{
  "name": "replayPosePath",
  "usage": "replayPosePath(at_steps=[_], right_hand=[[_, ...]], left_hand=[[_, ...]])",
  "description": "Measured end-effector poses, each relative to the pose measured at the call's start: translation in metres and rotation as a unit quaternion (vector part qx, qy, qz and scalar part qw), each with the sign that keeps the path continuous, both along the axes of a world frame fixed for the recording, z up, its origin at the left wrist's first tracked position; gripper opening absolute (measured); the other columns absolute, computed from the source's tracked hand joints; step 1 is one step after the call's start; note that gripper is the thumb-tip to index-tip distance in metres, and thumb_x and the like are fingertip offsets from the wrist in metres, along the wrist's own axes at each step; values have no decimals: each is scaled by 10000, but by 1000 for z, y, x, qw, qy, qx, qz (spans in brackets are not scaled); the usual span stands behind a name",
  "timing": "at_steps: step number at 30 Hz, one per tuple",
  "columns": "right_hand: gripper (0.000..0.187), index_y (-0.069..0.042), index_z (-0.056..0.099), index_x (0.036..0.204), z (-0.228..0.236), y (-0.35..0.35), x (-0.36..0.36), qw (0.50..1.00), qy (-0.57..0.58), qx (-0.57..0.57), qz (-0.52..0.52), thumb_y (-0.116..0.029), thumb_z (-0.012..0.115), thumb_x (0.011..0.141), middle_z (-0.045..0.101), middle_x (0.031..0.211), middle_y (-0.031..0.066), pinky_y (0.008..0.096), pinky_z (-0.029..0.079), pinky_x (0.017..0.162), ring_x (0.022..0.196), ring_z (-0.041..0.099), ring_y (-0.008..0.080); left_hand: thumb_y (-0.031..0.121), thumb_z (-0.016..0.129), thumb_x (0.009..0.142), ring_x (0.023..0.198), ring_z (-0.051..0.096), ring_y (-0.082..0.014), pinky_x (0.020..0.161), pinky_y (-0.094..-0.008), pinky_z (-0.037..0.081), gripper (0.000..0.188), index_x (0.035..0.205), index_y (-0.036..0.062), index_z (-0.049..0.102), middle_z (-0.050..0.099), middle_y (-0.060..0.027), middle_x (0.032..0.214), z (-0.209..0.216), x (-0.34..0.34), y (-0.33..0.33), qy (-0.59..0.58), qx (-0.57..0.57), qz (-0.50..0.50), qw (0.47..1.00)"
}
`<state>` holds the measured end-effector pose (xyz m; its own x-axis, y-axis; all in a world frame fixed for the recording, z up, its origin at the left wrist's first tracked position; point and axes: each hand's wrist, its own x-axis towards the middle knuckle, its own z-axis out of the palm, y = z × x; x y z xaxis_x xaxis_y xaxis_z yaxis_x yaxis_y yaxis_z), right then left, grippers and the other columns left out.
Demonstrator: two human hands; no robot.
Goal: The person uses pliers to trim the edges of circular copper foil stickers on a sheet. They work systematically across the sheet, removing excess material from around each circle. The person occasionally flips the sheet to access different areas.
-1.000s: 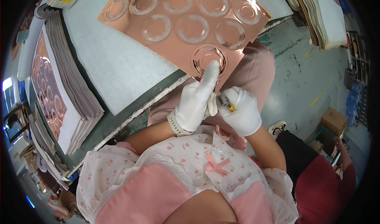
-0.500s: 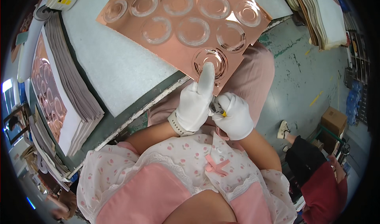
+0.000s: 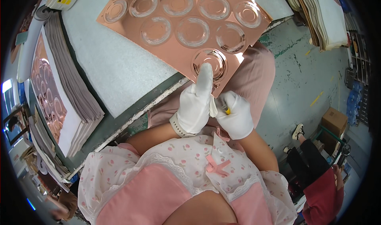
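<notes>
A shiny copper-coloured sheet [image 3: 166,52] with several round embossed rings lies over the table corner, its near corner jutting out toward me. My left hand [image 3: 194,106], in a white glove, grips that near corner. Its thumb lies across the closest ring, and the other fingers are mostly hidden below. Just to the right of the corner, my gloved right hand [image 3: 237,115] is closed around a small metal hand tool with a yellow part [image 3: 227,110]. Most of the tool is hidden in the glove, and its tip points toward the sheet's edge.
The table [image 3: 99,54] has a pale sheet on top and a chipped edge. At left lies a stack of grey sheets [image 3: 73,74] beside another copper sheet [image 3: 47,90]. More stacked sheets [image 3: 313,18] stand at upper right. A person in red [image 3: 323,193] is at lower right, near a cardboard box [image 3: 333,119].
My right hand and its tool have drawn slightly away from the sheet's corner. The sheet and my left hand have shifted a little left. The person in red has moved their legs.
</notes>
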<state>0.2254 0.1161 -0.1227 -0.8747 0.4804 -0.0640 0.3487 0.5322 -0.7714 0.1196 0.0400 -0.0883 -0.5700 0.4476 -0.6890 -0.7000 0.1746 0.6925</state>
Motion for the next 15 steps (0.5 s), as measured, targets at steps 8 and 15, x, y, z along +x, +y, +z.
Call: replayPosePath(at_steps=[8,15], right_hand=[[169,-79,520,734,-12,1,4,995,6,86,47,-107,643,622,524,687,83,390,443,548,642,537,285],[176,-66,508,716,-7,7,2,995,30,85,40,-44,667,644,529,660,85,361,440,545,591,527,289]], left_hand=[[557,452,856,382,444,-103,402,-231,342,579,530,78,483,440,-32,429,-16,6,-5,201,-7,-32,979],[557,467,849,349,422,-111,378,-237,324,546,537,111,433,429,-38,420,-3,0,0,-9,0,-7,1000]])
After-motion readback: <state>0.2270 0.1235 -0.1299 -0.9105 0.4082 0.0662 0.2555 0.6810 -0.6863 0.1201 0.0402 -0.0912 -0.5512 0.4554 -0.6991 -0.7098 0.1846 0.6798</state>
